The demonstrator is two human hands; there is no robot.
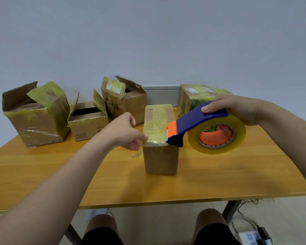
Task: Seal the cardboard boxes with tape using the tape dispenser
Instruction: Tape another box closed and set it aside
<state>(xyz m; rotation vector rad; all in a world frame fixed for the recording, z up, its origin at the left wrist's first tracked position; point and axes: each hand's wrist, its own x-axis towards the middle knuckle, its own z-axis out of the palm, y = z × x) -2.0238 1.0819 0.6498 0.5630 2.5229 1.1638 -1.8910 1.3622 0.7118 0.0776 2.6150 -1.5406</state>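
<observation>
A small closed cardboard box [160,156] stands mid-table, its top covered with yellowish tape. My right hand [237,108] grips the blue and orange tape dispenser [196,124] with its clear tape roll [217,137]; the thumb lies on the blue handle and fingers reach through the orange core. The dispenser's orange blade end rests at the box's near right top edge. My left hand [125,131] touches the box's near left top corner, fingers loosely curled against the tape there.
Three opened boxes stand at the back left: a large one [37,117], a low one [87,122], a taller one [125,101]. A taped box [193,98] sits behind my right hand. The wooden table [113,183] has bare room in front. Cables and a power strip [254,237] lie on the floor.
</observation>
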